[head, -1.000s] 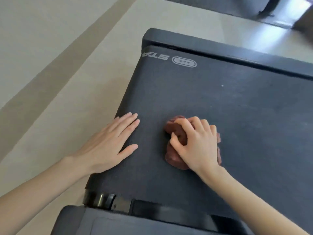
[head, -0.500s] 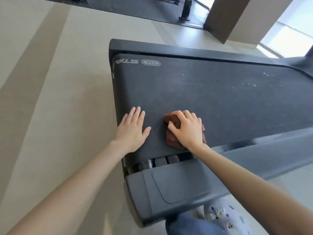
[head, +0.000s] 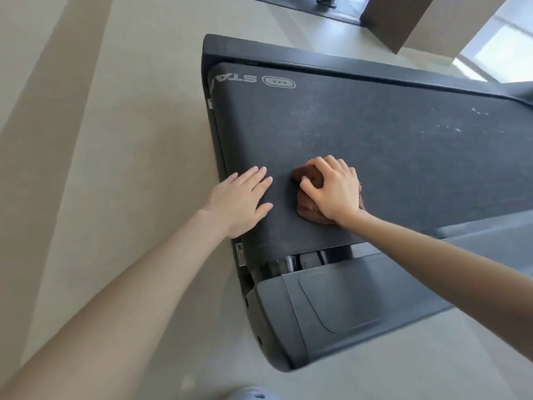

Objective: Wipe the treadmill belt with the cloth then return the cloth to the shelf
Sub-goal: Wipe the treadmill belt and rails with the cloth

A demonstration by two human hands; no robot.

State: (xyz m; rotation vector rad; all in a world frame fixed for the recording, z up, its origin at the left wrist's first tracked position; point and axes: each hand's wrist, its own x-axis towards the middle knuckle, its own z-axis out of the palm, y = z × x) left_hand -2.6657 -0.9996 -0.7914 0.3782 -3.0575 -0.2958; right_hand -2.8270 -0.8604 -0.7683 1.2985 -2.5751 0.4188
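Note:
The dark grey treadmill belt [head: 360,131] runs from the centre to the right edge, with a white logo near its far left corner. A crumpled brown cloth [head: 307,210] lies on the near part of the belt. My right hand [head: 334,190] presses down on the cloth with fingers curled over it, hiding most of it. My left hand [head: 240,199] lies flat on the belt's left end, fingers spread, a short gap left of the cloth. No shelf is in view.
The treadmill's grey side rail and end cover [head: 340,301] lie nearest me. Beige floor [head: 115,140] surrounds the machine on the left and front. A brown pillar [head: 401,21] and a bright window stand at the back right. A shoe tip [head: 253,394] shows at the bottom.
The camera has pulled back and up, so more of the treadmill and floor shows. Both hands have stayed on the belt, the right still on the cloth.

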